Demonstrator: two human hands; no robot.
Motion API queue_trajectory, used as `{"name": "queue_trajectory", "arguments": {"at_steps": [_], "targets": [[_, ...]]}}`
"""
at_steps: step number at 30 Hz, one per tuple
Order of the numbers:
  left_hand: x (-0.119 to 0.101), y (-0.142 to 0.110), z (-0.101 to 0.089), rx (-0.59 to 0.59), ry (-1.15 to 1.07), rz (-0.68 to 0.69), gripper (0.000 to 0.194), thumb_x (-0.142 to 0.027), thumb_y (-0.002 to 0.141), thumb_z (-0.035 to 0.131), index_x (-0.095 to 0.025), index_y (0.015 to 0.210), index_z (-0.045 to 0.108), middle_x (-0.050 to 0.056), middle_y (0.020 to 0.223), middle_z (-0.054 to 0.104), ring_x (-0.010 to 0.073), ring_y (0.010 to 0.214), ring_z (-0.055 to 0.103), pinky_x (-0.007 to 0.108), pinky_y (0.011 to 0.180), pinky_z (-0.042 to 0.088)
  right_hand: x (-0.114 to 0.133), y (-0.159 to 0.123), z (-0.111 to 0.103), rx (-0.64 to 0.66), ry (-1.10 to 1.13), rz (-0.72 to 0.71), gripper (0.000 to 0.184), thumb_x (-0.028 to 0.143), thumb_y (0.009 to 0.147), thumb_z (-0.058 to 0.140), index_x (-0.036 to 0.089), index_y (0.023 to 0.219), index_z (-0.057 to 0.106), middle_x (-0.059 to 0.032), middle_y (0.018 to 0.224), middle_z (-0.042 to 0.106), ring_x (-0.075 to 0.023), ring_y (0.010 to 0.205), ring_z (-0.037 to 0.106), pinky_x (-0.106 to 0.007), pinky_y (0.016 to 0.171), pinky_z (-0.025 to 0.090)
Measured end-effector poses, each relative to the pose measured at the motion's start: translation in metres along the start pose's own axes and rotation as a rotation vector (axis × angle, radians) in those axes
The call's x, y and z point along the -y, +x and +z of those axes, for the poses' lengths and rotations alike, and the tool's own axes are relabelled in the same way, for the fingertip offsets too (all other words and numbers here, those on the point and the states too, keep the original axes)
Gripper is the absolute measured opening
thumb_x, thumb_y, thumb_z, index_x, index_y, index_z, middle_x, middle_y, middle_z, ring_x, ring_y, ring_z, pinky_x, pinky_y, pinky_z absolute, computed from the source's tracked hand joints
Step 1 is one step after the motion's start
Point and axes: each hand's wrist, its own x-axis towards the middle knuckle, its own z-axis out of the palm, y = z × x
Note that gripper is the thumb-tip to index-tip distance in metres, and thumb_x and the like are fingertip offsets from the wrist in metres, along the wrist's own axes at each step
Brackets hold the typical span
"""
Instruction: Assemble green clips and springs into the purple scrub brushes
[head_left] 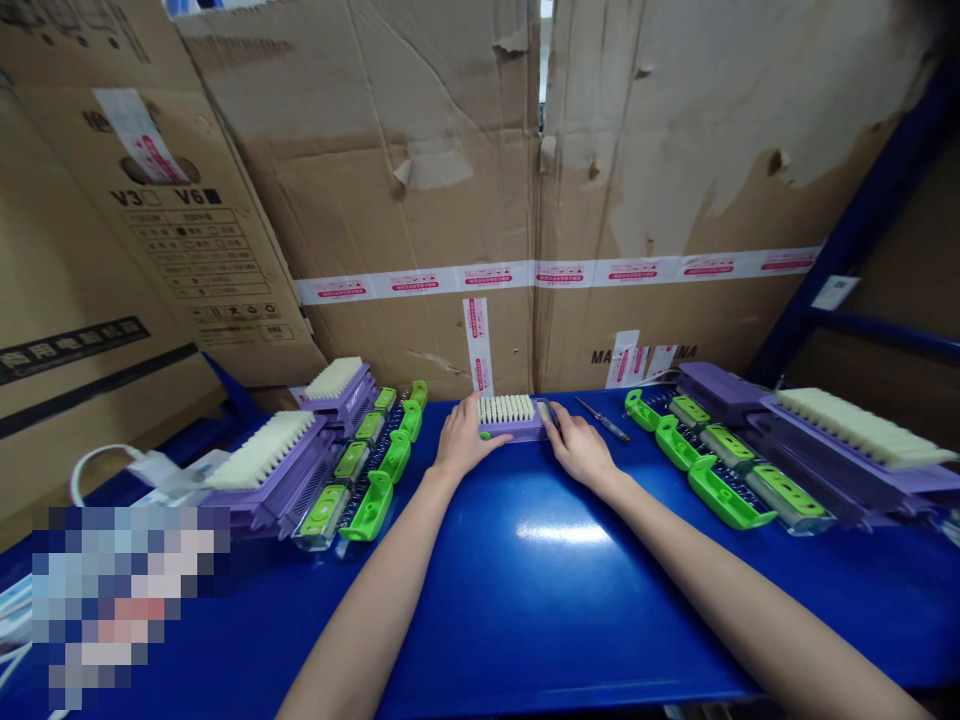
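A purple brush with pale bristles (508, 412) lies on the blue table (540, 580) at the far middle, bristles up. My left hand (463, 438) grips its left end, fingers curled over the edge. My right hand (579, 446) is closed on its right end. Both forearms reach straight out from the near edge.
A row of purple brushes with green handles (352, 460) lies at the left, and a second row of them (739, 465) at the right. A thin dark tool (602, 419) rests just right of my right hand. Tall cardboard boxes (465, 200) wall off the back and left.
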Motion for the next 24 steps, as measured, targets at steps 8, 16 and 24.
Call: {"name": "queue_trajectory", "arguments": {"at_steps": [8, 16, 24], "targets": [[0.0006, 0.0000, 0.0004, -0.004, 0.007, 0.011, 0.083, -0.049, 0.063, 0.074, -0.019, 0.128, 0.033, 0.013, 0.120, 0.055, 0.0306, 0.111, 0.054, 0.042, 0.090, 0.045, -0.0006, 0.0001, 0.0011, -0.009, -0.018, -0.016, 0.051, 0.039, 0.096, 0.023, 0.013, 0.138, 0.037, -0.0157, 0.114, 0.061, -0.0264, 0.101, 0.060, -0.035, 0.085, 0.043], [0.0001, -0.0002, -0.0001, -0.005, 0.008, 0.009, 0.083, -0.050, 0.064, 0.074, -0.017, 0.128, 0.033, 0.014, 0.121, 0.054, 0.0312, 0.112, 0.053, 0.042, 0.090, 0.045, -0.0023, 0.0006, 0.0024, -0.018, -0.020, -0.029, 0.051, 0.039, 0.096, 0.024, 0.013, 0.137, 0.038, -0.0159, 0.113, 0.062, -0.0262, 0.100, 0.060, -0.035, 0.083, 0.044], [-0.0012, 0.0001, -0.0008, 0.018, 0.015, -0.006, 0.083, -0.050, 0.064, 0.073, -0.016, 0.128, 0.033, 0.015, 0.120, 0.055, 0.0313, 0.114, 0.052, 0.042, 0.090, 0.044, -0.0017, 0.0005, 0.0026, -0.014, -0.031, -0.038, 0.050, 0.037, 0.096, 0.025, 0.013, 0.137, 0.038, -0.0148, 0.113, 0.062, -0.0256, 0.101, 0.060, -0.034, 0.084, 0.044]]}}
